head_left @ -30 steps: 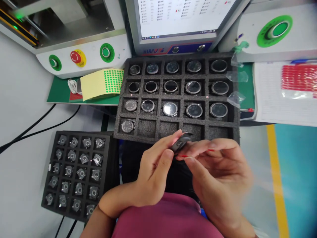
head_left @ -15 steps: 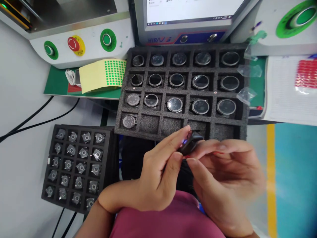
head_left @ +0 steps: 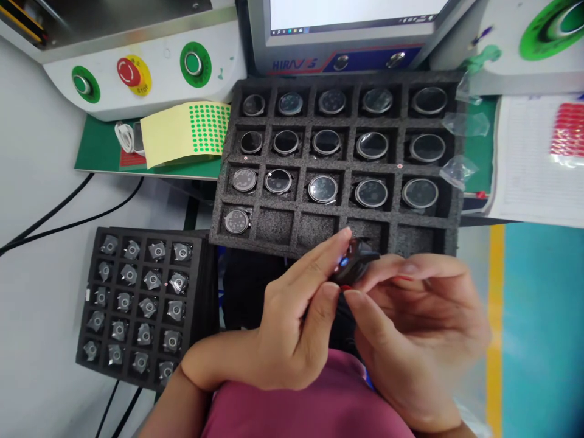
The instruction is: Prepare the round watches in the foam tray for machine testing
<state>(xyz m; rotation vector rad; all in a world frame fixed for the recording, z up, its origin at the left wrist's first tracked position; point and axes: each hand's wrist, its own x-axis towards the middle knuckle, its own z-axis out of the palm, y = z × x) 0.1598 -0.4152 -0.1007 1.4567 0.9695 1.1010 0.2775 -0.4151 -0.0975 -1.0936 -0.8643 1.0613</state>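
A dark smartwatch body [head_left: 356,263] with a small blue glow on its face is tilted between my hands, in front of the foam tray's near edge. My left hand [head_left: 296,322] is closed around its left side, fingers along the face and thumb at the lower edge. At the lower right edge, the thumb and index finger of my right hand [head_left: 410,328] pinch close together against it. A small red spot shows between the fingertips; I cannot make out what it is. Round watches [head_left: 373,146] sit in most pockets of the black foam tray [head_left: 298,163].
Lower left, a second foam tray [head_left: 137,234] holds bagged watch parts. A sheet of green dot stickers [head_left: 168,137] and a white cable [head_left: 124,137] lie on the green bench. Behind stand a monitor [head_left: 356,12] and a red stop button [head_left: 129,72]. Red stickers [head_left: 568,131] lie on paper at right.
The view has shifted slightly. The watch is turned a little, so its blue glow and dark side show more plainly. Both hands keep nearly the same grip.
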